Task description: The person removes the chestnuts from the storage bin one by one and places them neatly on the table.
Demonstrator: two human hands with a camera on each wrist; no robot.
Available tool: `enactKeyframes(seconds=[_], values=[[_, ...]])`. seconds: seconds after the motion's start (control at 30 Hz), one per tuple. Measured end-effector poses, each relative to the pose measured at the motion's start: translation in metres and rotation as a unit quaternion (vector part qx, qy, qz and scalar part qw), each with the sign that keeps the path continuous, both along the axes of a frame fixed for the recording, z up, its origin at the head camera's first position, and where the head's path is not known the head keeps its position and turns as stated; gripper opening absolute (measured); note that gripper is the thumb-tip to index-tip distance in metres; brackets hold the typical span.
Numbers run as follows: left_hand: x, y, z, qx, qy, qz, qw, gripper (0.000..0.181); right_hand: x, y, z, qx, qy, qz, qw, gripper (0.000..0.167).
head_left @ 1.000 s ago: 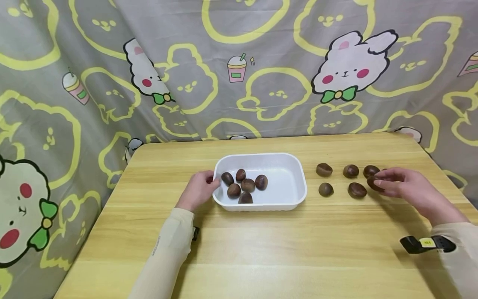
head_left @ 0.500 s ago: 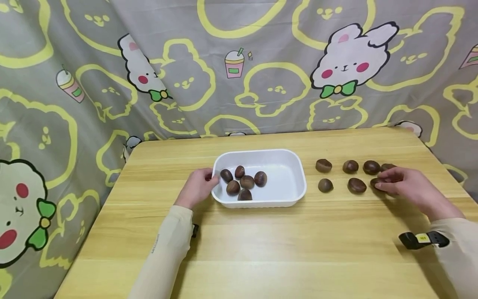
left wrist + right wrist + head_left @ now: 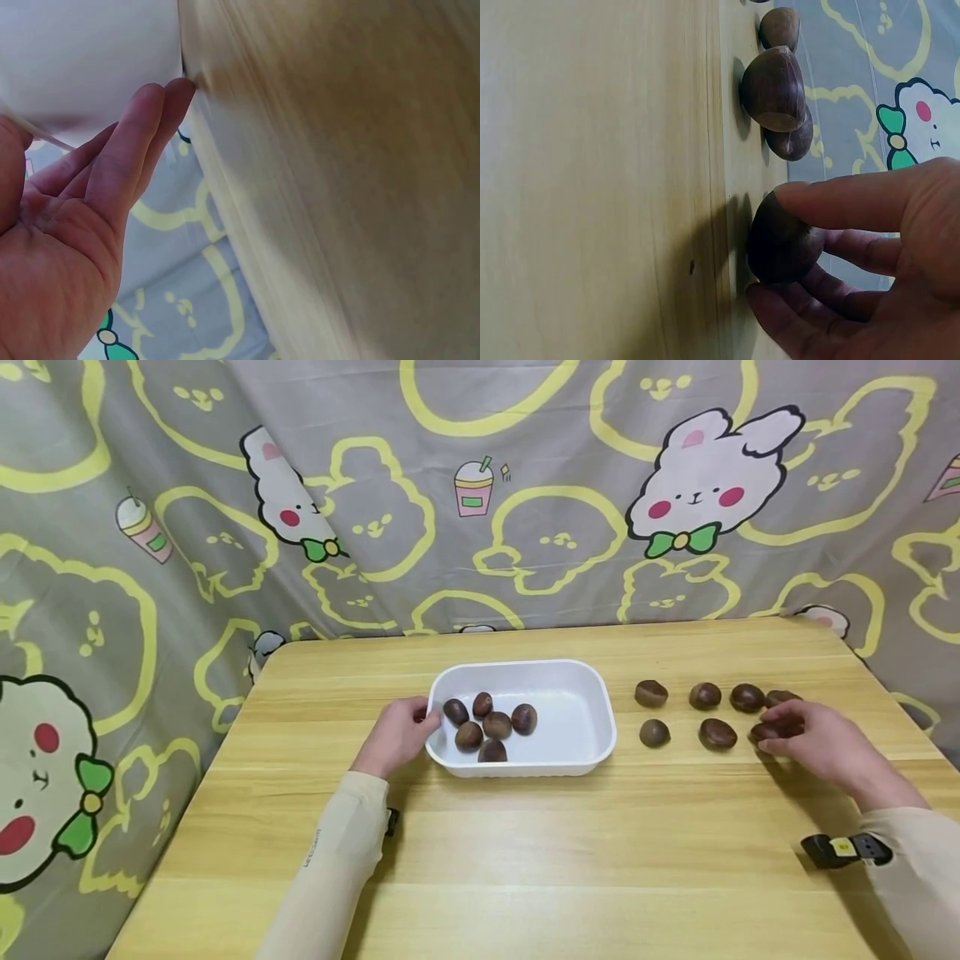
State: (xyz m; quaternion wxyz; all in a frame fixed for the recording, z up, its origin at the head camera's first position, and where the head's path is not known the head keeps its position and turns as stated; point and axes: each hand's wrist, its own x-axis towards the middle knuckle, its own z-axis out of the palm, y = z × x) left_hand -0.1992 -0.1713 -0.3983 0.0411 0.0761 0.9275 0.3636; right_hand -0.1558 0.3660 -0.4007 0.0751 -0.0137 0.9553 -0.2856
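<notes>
The person's right hand (image 3: pixel 832 743) is pinching a chestnut (image 3: pixel 784 240) at the right end of the nearer row on the desk (image 3: pixel 525 860), its grip narrowed to the nut's own width, with the thumb (image 3: pixel 847 204) pressing one side and the curled fingers (image 3: pixel 776 315) supporting the other. This nut is sitting very close to the wood; whether it is touching, the views are not making clear. Just beyond the hand, a half-covered chestnut (image 3: pixel 782 697) is lying at the end of the farther row, and a glossy chestnut (image 3: pixel 747 697), a rounder chestnut (image 3: pixel 705 696) and a banded chestnut (image 3: pixel 651 693) are continuing that row leftward. In the nearer row, a broad chestnut (image 3: pixel 717 734) and a small chestnut (image 3: pixel 655 732) are lying between the right hand and the white tray (image 3: pixel 573 718). The left hand (image 3: pixel 393 735) is holding the tray's left end, its grip closed over the rim, the thumb on top and the other fingers reaching along the outer wall. Inside, six chestnuts (image 3: pixel 497 725) are resting toward the left half. A black band (image 3: pixel 825 852) is showing at the right wrist, and a grey curtain (image 3: pixel 345 402) is hanging behind the desk.
</notes>
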Motion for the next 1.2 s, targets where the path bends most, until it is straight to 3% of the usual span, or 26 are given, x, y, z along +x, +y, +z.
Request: enactKeyframes(seconds=[0.27,0.6,1.1,1.2], values=[[0.001,-0.001,0.000,0.003,-0.006,0.000,1.0000,0.024,-0.001,-0.003,-0.004,0.011,0.006,0.047,0.9988,0.045],[0.001,0.000,0.000,0.005,-0.009,0.003,0.9999,0.024,-0.002,-0.001,-0.007,0.025,0.016,0.055,0.9981,0.044],[0.000,0.001,0.000,0.008,-0.014,0.003,0.9999,0.025,0.000,0.000,-0.004,0.023,0.011,0.047,0.9986,0.049],[0.000,0.001,0.000,0.005,-0.012,0.003,0.9999,0.025,0.001,-0.002,0.005,0.008,0.018,0.019,0.9996,0.051]])
